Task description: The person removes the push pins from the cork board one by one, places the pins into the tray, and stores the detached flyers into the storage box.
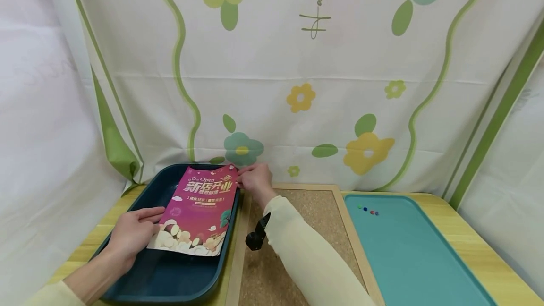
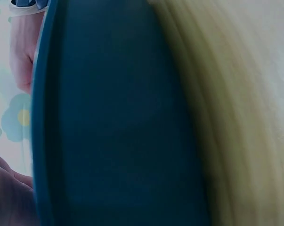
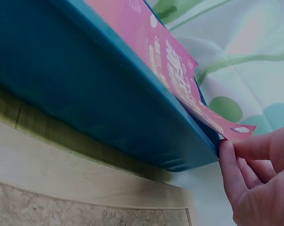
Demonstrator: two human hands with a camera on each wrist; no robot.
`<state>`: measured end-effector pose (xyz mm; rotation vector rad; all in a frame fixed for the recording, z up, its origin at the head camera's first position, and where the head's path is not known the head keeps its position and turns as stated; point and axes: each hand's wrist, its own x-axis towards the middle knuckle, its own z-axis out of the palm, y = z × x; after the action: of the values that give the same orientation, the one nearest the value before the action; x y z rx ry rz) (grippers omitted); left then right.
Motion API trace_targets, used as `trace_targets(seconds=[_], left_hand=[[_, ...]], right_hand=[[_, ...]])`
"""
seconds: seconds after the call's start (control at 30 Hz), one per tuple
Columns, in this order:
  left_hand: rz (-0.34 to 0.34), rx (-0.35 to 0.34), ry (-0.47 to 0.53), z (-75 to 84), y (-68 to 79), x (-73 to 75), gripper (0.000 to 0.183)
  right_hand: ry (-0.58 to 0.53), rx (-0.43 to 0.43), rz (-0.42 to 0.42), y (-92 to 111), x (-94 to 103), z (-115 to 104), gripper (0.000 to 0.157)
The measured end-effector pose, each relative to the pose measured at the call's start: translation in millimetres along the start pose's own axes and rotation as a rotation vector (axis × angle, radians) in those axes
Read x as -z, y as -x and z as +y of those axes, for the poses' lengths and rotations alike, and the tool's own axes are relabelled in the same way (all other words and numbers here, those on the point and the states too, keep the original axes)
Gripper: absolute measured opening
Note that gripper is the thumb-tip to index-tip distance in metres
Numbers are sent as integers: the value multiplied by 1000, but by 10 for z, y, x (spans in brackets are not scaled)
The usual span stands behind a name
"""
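A pink and purple printed flyer with gold lettering and coins along its lower edge lies over the dark blue tray. My right hand pinches its top right corner at the tray's far rim. In the right wrist view, the thumb and index finger of that hand meet at the corner, which curls upward. My left hand reaches over the tray's left side, its fairly straight fingers at the flyer's left edge. The left wrist view shows only part of this hand past the tray's rim.
Beside the tray lies a wood-framed cork board, under my right forearm. Farther right is a teal tray with several small coloured pieces near its far end. A flowered cloth hangs behind the wooden table.
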<state>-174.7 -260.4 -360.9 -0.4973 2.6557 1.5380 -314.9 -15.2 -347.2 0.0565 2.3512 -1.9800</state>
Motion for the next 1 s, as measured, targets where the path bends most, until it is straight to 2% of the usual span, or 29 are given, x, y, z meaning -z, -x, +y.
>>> trace_targets(seconds=[0.2, 0.43, 0.8, 1.0], left_hand=[[3, 25, -4, -98, -40, 28, 52], [-14, 44, 8, -178, -97, 53, 53], [-35, 101, -24, -380, -178, 74, 52], [-43, 107, -57, -396, -217, 67, 52]], right_hand=[[170, 29, 65, 7, -121, -44, 7], [417, 97, 111, 29, -226, -95, 13], [519, 133, 94, 72, -332, -93, 13], [582, 160, 102, 85, -378, -54, 17]])
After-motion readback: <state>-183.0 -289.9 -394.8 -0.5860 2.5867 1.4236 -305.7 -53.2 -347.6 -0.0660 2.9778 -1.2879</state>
